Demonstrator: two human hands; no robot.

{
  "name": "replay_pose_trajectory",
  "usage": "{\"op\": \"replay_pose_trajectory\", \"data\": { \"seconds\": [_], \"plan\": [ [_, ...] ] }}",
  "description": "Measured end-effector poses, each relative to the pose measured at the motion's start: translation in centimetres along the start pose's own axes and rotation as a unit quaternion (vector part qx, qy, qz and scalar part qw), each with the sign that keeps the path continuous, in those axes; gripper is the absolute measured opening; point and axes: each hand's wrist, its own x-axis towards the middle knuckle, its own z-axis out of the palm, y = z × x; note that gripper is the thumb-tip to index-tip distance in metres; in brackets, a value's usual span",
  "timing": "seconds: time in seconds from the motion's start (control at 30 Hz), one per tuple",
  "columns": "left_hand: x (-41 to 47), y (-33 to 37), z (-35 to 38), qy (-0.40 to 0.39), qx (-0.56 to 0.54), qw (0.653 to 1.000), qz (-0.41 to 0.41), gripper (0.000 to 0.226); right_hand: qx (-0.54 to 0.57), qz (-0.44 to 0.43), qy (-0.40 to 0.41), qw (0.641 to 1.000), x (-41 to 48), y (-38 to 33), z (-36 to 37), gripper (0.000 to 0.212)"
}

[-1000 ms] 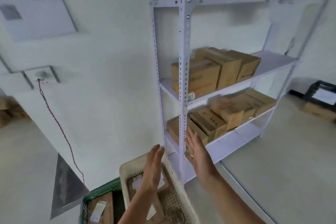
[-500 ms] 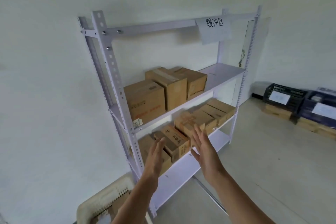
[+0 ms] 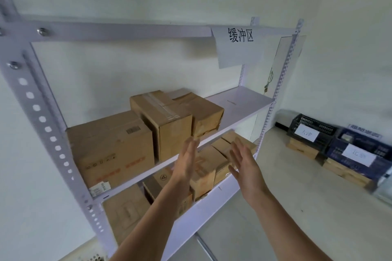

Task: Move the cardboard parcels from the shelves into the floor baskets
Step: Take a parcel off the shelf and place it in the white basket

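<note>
A white metal shelf rack (image 3: 237,112) stands against the wall. Its upper shelf carries three cardboard parcels: a wide one (image 3: 112,148) at the left, a taller taped one (image 3: 163,121) in the middle and a dented one (image 3: 203,116) behind it. Several smaller parcels (image 3: 207,167) crowd the lower shelf. My left hand (image 3: 185,163) and my right hand (image 3: 244,163) are raised in front of the shelves, palms facing each other, fingers straight, holding nothing. Neither touches a parcel.
A paper sign (image 3: 239,48) hangs from the rack's top rail. Dark crates with labels (image 3: 314,131) (image 3: 358,154) sit on cardboard boxes on the floor at the right. A white basket rim (image 3: 89,257) shows at the bottom left.
The view has swung up and closer to the rack; the floor baskets dropped almost out of sight. Both hands have risen toward the shelves, still empty.
</note>
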Motion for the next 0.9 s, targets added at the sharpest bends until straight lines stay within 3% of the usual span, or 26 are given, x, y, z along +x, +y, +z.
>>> {"op": "replay_pose_trajectory", "data": {
  "seconds": [0.23, 0.53, 0.67, 0.77, 0.9],
  "plan": [
    [6.1, 3.0, 3.7, -0.001, -0.004, 1.0, -0.011, 0.075, -0.021, -0.038, -0.021, 0.999, 9.1, -2.4, -2.0, 0.079],
    [14.2, 4.7, 8.1, 0.134, 0.126, 0.981, 0.064, 0.079, -0.026, -0.036, -0.094, 0.995, 23.9, -4.8, -6.2, 0.09],
    [17.0, 5.0, 10.0, 0.204, 0.137, 0.969, 0.013, 0.081, -0.024, -0.004, -0.149, 0.989, 30.0, -5.3, -7.1, 0.091],
    [18.5, 5.8, 11.0, 0.255, 0.099, 0.961, -0.037, 0.082, -0.035, 0.025, -0.183, 0.982, 34.1, -4.9, -6.8, 0.077],
    [19.9, 6.7, 11.0, 0.323, 0.036, 0.942, -0.085, 0.078, -0.054, 0.083, -0.253, 0.962, 37.7, -4.5, -6.0, 0.078]
  ]
}}
